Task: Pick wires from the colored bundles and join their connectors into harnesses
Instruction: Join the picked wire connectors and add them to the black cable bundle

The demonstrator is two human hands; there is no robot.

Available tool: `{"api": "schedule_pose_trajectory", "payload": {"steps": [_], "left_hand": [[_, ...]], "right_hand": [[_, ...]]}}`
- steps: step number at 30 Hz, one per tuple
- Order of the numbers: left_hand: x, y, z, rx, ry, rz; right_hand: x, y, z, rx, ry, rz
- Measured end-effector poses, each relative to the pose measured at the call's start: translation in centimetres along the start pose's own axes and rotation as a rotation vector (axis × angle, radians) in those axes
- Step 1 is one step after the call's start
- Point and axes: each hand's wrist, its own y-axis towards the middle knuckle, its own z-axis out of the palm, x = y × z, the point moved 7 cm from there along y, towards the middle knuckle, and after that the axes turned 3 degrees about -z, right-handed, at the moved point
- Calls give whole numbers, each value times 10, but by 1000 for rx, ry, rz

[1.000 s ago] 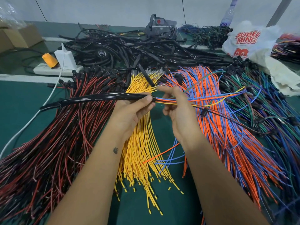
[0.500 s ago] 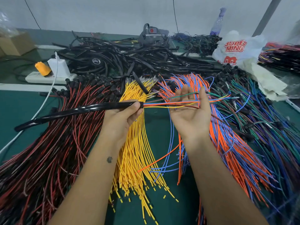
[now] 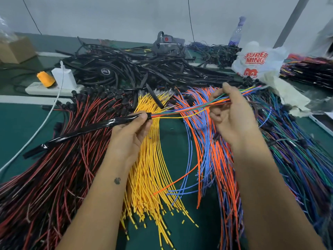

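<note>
I see a green table point(image 3: 16, 123) covered in wire bundles. Red-black bundle point(image 3: 54, 159) fills the near left, fanning from far centre toward near left. Orange-blue bundle point(image 3: 212, 150) and a green-blue bundle point(image 3: 297, 150) take the right side. Yellow bundle point(image 3: 149, 168) lies in the middle, long axis running far to near. Far behind sits a black tubing pile point(image 3: 135, 69). A white plastic bag point(image 3: 259, 62) is far right, a power strip point(image 3: 52, 88) far left.

The harness is held above the yellow bundle: black sleeve point(image 3: 86, 130) has its long axis running near left to far right, and its open end points right. Loose coloured wires point(image 3: 180, 110) come out of that end and slope up to the far right.

My left hand point(image 3: 129, 132) pinches the sleeve's end between thumb and fingers. My right hand point(image 3: 232, 114) holds the loose wires, fingers curled around them.
</note>
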Motion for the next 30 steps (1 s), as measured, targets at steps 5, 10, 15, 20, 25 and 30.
{"api": "schedule_pose_trajectory", "payload": {"steps": [5,10,15,20,25,30], "left_hand": [[-1,1,-4,1,12,5],[2,1,-3,62,69,-43],[1,1,-1,69,72,-27],[1,-1,3,91,48,-46],[-1,-3,9,69,69,29],[-6,-4,5,3,151,134]], "right_hand": [[3,1,-9,15,-186,-31],[-2,-2,-13,-149,-45,-89],[-17,-5,-8,-141,10,-71],[-26,-5,-7,-105,3,-54],[-29,-10,0,-14,99,-35],[-48,-19,20,92,162,114]]}}
